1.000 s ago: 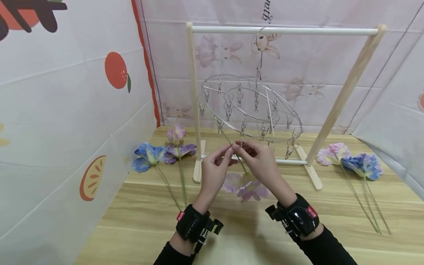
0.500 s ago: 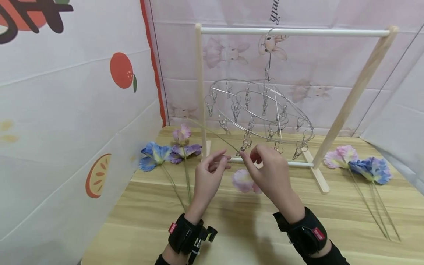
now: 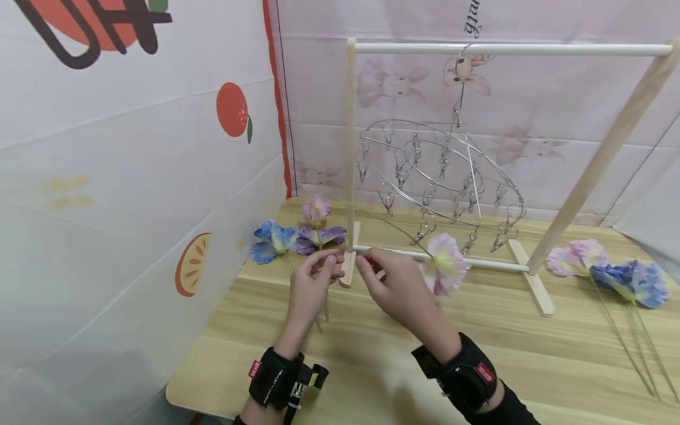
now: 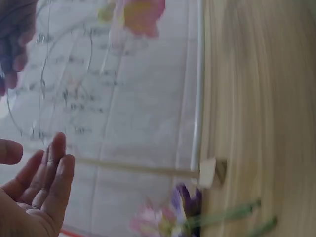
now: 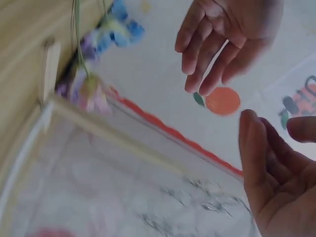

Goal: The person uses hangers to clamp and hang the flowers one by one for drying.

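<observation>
A pink and pale-yellow artificial flower (image 3: 445,264) hangs tilted by the wire rack's lower clips, its thin green stem (image 3: 382,218) slanting up to the left across a clip (image 3: 423,231). The round wire clip hanger (image 3: 443,174) tilts down to the right. My left hand (image 3: 313,280) is raised left of the flower, its fingers loosely bent and holding nothing. Facing it, my right hand (image 3: 395,283) is also without a hold, thumb apart from the fingers in the right wrist view. Its knuckles overlap the flower's left edge in the head view.
A wooden stand with a white top bar (image 3: 510,49) carries the hanger. Blue flowers (image 3: 273,241) and purple flowers (image 3: 321,236) lie on the left of the wooden table (image 3: 329,378). Pink flowers (image 3: 576,258) and blue flowers (image 3: 632,282) lie on the right. Printed cloth walls surround it.
Both hands have come off the flower's stem, the left hand first. The flower swings at the clip, its head rising right. The head view has turned left.
</observation>
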